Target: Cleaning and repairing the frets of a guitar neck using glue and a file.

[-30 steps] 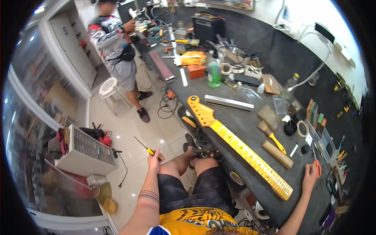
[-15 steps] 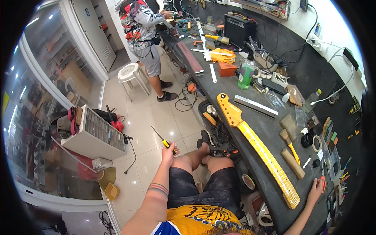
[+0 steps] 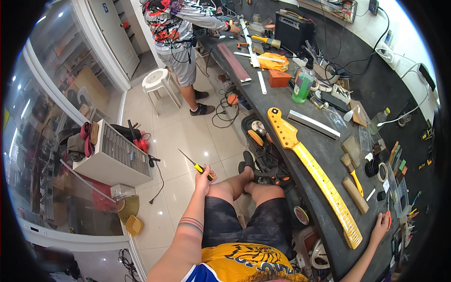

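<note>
My left hand (image 3: 203, 181) is closed around the yellow-and-black handle of a long, thin pointed tool (image 3: 189, 158), held above my thigh with its tip up and to the left. Whether it is a file or a screwdriver I cannot tell. Over on the bench, my right hand (image 3: 379, 229) has its fingers on the red-orange handles of a pair of scissors (image 3: 389, 219). A yellow-tinted guitar neck (image 3: 324, 181) lies fretboard up along the bench between me and several tools. It touches neither hand.
On the dark bench (image 3: 300, 127) lie a metal bar (image 3: 314, 125), a wooden block (image 3: 355, 195), a brush (image 3: 353, 175), tape rolls and a green spray bottle (image 3: 303, 83). Another person (image 3: 174, 42) stands at the far end near a white stool (image 3: 159, 84). Cables trail on the floor.
The other person's arm has stretched right over the bench. My view has shifted slightly. Both my hands keep their holds, with little movement.
</note>
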Demonstrator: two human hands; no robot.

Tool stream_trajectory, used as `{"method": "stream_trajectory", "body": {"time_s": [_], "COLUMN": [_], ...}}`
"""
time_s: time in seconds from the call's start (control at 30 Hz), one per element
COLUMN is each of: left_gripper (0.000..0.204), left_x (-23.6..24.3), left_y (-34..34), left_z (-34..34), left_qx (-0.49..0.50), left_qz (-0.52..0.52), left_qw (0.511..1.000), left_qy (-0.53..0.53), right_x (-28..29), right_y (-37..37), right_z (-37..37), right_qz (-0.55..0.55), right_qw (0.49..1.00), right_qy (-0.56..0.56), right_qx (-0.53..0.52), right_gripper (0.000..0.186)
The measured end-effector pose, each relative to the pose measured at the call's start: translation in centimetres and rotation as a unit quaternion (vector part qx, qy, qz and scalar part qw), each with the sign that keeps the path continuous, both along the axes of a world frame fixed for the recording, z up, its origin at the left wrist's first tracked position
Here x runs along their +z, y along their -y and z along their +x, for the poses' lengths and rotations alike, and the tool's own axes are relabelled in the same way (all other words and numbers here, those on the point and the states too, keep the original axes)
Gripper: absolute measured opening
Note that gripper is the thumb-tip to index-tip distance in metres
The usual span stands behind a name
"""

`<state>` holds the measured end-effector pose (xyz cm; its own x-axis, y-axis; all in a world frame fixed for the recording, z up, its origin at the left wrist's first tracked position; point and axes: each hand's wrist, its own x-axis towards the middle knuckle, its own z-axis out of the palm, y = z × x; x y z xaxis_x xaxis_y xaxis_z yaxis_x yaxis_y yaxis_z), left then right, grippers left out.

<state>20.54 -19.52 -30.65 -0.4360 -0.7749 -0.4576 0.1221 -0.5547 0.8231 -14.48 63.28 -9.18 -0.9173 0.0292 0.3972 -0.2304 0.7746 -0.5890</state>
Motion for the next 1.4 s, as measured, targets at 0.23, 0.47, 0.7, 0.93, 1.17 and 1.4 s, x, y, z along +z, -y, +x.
{"method": "stream_trajectory", "body": {"time_s": [0.23,0.47,0.7,0.93,1.17,1.4], "left_gripper": [0.047,0.029,0.026,0.025,0.021,0.020], "left_x": [0.5,2.2,7.0,10.6,11.8,10.4], "left_y": [-0.4,-3.2,-8.2,-14.9,-18.0,-17.3], "left_z": [-0.2,0.1,4.3,11.4,17.4,14.4], "left_qx": [-0.002,0.058,0.029,-0.052,-0.101,-0.112], "left_qz": [-0.010,-0.078,-0.139,-0.087,-0.099,-0.112], "left_qw": [1.000,0.994,0.989,0.995,0.989,0.986], "left_qy": [-0.011,-0.056,-0.038,-0.020,-0.035,-0.045], "right_x": [3.1,16.7,23.9,26.9,27.1,29.2], "right_y": [0.5,18.9,39.6,55.5,70.5,86.4], "right_z": [-0.4,3.1,10.9,12.4,10.0,10.4], "right_qz": [-0.185,-0.145,-0.029,-0.111,-0.095,-0.096], "right_qw": [0.980,0.975,0.939,0.825,0.812,0.818], "right_qy": [0.056,-0.066,0.010,0.154,-0.002,-0.121], "right_qx": [-0.045,0.158,0.342,0.531,0.576,0.554], "right_gripper": [0.032,0.031,0.008,0.031,0.052,0.078]}}
